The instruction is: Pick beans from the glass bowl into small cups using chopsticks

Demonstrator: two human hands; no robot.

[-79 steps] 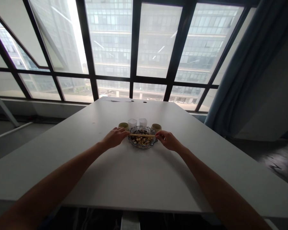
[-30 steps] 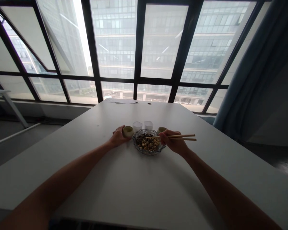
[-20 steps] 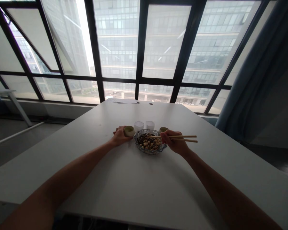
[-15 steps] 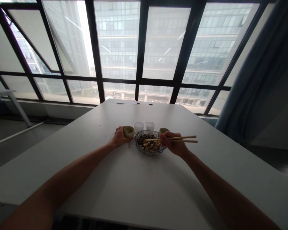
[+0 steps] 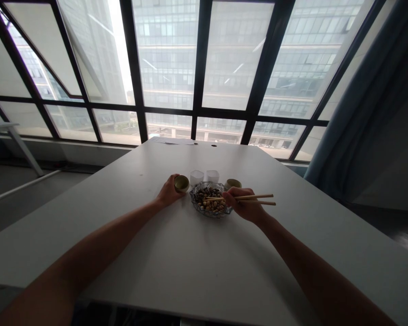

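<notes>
My left hand is wrapped round a small cup, green inside and pale outside, tilted slightly toward me. In my right hand is a pair of wooden chopsticks, their tips down among the nuts in a clear glass bowl. The bowl holds dark seeds on its far side and lighter brown nuts nearer me. Whether the tips pinch a nut is too small to tell. A second green cup stands just behind my right hand, partly covered by it.
Two clear plastic cups, a left one and a right one, stand behind the bowl. Everything sits on a long white table. Papers lie at its far end by the windows. A blue curtain hangs at the right.
The cup in my left hand has tipped a little more toward me. My right hand has shifted slightly left with the chopsticks, showing more of the second green cup.
</notes>
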